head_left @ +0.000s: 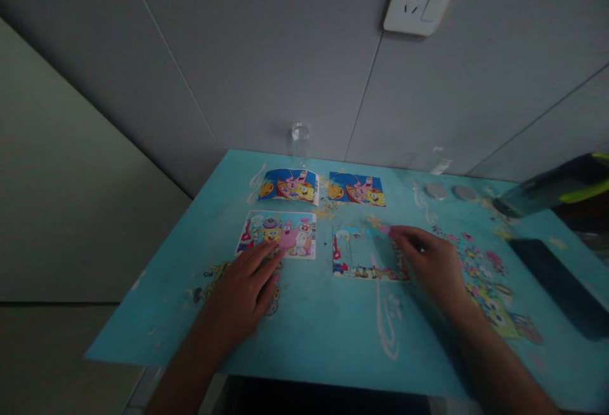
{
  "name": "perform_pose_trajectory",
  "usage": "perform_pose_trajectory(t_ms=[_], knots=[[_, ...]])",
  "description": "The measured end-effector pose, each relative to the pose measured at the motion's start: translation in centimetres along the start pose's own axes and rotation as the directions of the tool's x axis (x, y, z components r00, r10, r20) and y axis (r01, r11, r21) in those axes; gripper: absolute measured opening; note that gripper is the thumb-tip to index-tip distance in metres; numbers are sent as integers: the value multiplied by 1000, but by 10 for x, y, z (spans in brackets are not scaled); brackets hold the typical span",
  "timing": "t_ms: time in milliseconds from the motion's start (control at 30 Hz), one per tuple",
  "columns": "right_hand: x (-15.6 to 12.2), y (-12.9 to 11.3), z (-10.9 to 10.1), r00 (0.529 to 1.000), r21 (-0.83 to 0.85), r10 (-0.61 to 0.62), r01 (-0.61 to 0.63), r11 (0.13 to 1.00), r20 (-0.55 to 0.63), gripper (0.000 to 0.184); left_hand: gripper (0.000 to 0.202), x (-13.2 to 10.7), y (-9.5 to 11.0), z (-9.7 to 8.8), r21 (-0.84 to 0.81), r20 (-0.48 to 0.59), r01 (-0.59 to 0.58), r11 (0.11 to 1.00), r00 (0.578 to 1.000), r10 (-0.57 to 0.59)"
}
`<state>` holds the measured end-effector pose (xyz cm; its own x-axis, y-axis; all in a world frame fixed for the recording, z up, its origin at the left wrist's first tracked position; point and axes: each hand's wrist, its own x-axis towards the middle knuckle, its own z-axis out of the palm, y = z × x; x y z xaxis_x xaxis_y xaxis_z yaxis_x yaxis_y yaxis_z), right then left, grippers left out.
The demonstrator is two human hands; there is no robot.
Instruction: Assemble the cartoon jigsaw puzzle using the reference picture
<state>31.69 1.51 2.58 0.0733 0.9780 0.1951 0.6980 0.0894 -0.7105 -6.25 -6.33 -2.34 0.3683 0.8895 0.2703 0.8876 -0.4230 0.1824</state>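
My left hand (pixel 250 285) lies with fingers stretched out over the lower edge of a printed cartoon card (pixel 304 237). To its right is a partly assembled jigsaw puzzle (pixel 354 271), its border showing and blue surface visible inside. At the puzzle's upper right corner, my right hand (pixel 431 263) pinches a small pink jigsaw piece (pixel 384 230) between thumb and fingertips. Behind these lie a blue cartoon card (pixel 288 185) with a curled edge and a matching blue cartoon picture (pixel 356 188). Loose jigsaw pieces (pixel 471 253) are scattered right of my right hand.
A dark phone-like slab (pixel 559 285) lies at the right, with a dark bottle (pixel 547 186) behind it. Two round lids (pixel 435 191) and clear containers (pixel 301 142) stand along the back. A grey wall with a socket (pixel 416 2) borders the patterned blue table (pixel 309 351).
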Motion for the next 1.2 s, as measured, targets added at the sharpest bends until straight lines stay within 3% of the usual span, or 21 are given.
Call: perform_pose_trajectory(t_ms=[133,233,567,1200], knots=[[9,12,-20,978,22,42,-39,999,-206,32,53,0,-2,2,0,-4,-15,1000,1000,15],[10,19,-26,964,29,63,-57,998,-257,32,52,0,-3,3,-11,1,-9,1000,1000,9],[6,13,-19,986,-80,10,-24,996,-168,30,52,1,-5,3,-4,-2,-30,1000,1000,30],[3,15,-12,998,-112,-11,4,994,-62,33,52,0,-7,4,-9,5,-24,1000,1000,24]])
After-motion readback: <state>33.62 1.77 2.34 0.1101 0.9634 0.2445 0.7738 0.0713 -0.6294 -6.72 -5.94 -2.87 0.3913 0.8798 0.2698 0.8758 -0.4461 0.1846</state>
